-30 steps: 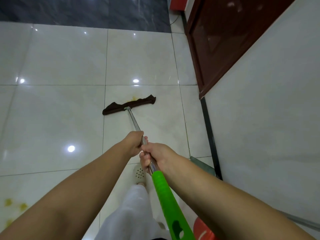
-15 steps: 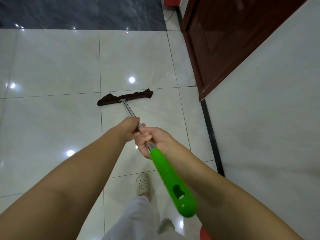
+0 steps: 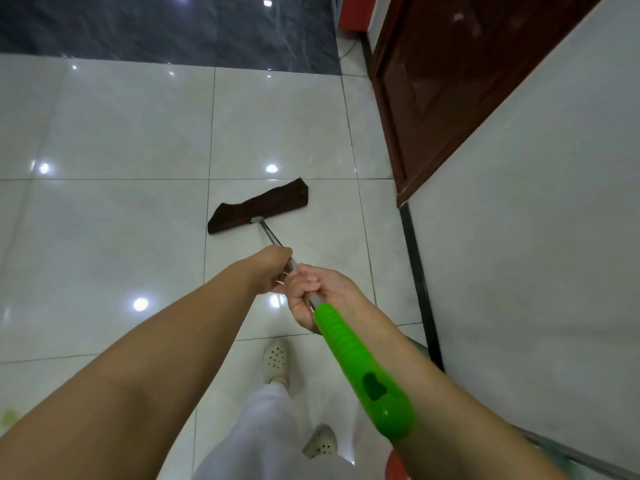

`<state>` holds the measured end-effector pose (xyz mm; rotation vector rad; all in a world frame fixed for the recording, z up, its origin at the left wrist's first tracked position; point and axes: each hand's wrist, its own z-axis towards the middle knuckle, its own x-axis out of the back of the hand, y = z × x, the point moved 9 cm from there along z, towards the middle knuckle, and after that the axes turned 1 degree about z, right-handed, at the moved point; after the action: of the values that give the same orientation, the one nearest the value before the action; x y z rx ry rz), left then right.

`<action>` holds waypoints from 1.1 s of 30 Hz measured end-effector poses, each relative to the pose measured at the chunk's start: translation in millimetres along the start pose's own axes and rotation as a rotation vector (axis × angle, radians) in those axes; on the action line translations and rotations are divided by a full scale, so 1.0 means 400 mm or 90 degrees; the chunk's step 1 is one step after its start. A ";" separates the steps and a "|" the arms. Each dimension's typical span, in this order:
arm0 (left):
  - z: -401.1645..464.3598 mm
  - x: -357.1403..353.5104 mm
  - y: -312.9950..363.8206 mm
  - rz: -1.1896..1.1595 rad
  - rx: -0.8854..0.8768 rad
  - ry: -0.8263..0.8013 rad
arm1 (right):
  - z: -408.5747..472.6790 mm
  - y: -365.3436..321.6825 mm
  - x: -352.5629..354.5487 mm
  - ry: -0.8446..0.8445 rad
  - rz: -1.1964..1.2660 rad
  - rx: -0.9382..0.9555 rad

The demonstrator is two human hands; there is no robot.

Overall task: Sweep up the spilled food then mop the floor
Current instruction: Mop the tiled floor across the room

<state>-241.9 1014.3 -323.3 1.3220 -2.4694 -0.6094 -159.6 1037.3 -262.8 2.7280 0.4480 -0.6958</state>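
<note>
A flat mop lies with its dark brown cloth head (image 3: 258,207) on the glossy white tile floor (image 3: 114,133), slanted with its right end farther away. Its metal pole runs back to a bright green grip (image 3: 360,368). My left hand (image 3: 272,273) is closed around the metal pole. My right hand (image 3: 311,294) grips the pole just behind it, at the top of the green grip. A small yellowish food smear (image 3: 7,418) shows at the lower left edge of the floor.
A white wall (image 3: 536,237) with a black skirting strip runs along the right. A dark red wooden door (image 3: 460,71) stands at the upper right. Dark marble floor (image 3: 166,26) begins at the far side. My feet in white clogs (image 3: 276,360) stand below the hands.
The mop head was pushed away over the yellow stain, then pulled back toward me and turned, its right end now farther away. The stain under it no longer shows.
</note>
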 end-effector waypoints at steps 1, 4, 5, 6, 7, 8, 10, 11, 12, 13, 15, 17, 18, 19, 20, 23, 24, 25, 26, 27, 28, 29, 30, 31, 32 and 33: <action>-0.019 -0.015 -0.024 -0.006 0.001 -0.005 | -0.016 0.011 0.021 0.005 -0.011 0.006; -0.070 -0.065 -0.099 -0.031 -0.003 -0.011 | -0.075 0.054 0.085 0.009 -0.017 0.015; -0.089 -0.084 -0.127 -0.042 -0.003 -0.011 | -0.100 0.073 0.109 0.009 -0.019 0.018; -0.111 -0.103 -0.154 -0.054 -0.001 -0.011 | -0.123 0.091 0.135 0.011 -0.030 0.023; -0.133 -0.123 -0.182 -0.065 -0.001 -0.012 | -0.141 0.109 0.166 0.020 -0.043 0.026; -0.154 -0.141 -0.209 -0.077 0.000 -0.011 | -0.157 0.125 0.195 0.018 -0.053 0.021; -0.196 -0.176 -0.264 -0.099 0.002 -0.006 | -0.190 0.161 0.249 0.017 -0.043 0.017; -0.216 -0.194 -0.291 -0.110 0.003 -0.006 | -0.206 0.178 0.276 0.019 -0.037 0.016; -0.234 -0.213 -0.317 -0.122 0.003 -0.010 | -0.221 0.193 0.302 0.018 -0.032 0.015; -0.250 -0.232 -0.342 -0.136 0.006 -0.015 | -0.237 0.208 0.326 0.015 -0.021 0.014; -0.283 -0.267 -0.391 -0.169 0.023 -0.022 | -0.271 0.234 0.374 0.011 0.008 0.012; -0.310 -0.306 -0.437 -0.238 0.054 -0.046 | -0.301 0.252 0.419 0.013 0.029 0.010; -0.320 -0.328 -0.455 -0.277 0.070 -0.068 | -0.314 0.258 0.440 0.015 0.039 0.012; -0.330 -0.347 -0.470 -0.314 0.086 -0.091 | -0.326 0.262 0.459 0.020 0.052 0.017; -0.339 -0.365 -0.483 -0.348 0.100 -0.109 | -0.338 0.265 0.475 0.024 0.060 0.023; -0.354 -0.396 -0.508 -0.463 0.130 -0.130 | -0.369 0.282 0.507 0.029 0.064 0.018; -0.353 -0.402 -0.512 -0.519 0.136 -0.128 | -0.381 0.289 0.512 0.028 0.061 0.013; -0.349 -0.407 -0.518 -0.567 0.140 -0.126 | -0.394 0.294 0.515 0.023 0.050 0.010; -0.337 -0.414 -0.527 -0.602 0.149 -0.122 | -0.410 0.300 0.515 0.017 0.033 0.006; -0.329 -0.422 -0.532 -0.634 0.154 -0.124 | -0.428 0.305 0.512 0.008 0.014 0.003; -0.329 -0.434 -0.535 -0.661 0.159 -0.133 | -0.446 0.311 0.508 0.002 -0.005 0.002; -0.332 -0.445 -0.540 -0.684 0.168 -0.143 | -0.465 0.316 0.505 0.003 -0.023 -0.001; -0.335 -0.456 -0.540 -0.705 0.171 -0.158 | -0.486 0.322 0.503 0.008 -0.046 -0.005; -0.343 -0.464 -0.538 -0.721 0.170 -0.174 | -0.504 0.326 0.503 0.015 -0.071 -0.007; -0.351 -0.470 -0.534 -0.730 0.168 -0.192 | -0.520 0.330 0.502 0.023 -0.091 -0.009; -0.356 -0.473 -0.530 -0.735 0.166 -0.203 | -0.534 0.332 0.499 0.026 -0.104 -0.011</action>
<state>75.1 1034.8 -309.4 2.9380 -1.7778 -0.7530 143.3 1036.1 -156.9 2.7163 0.6886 -0.6732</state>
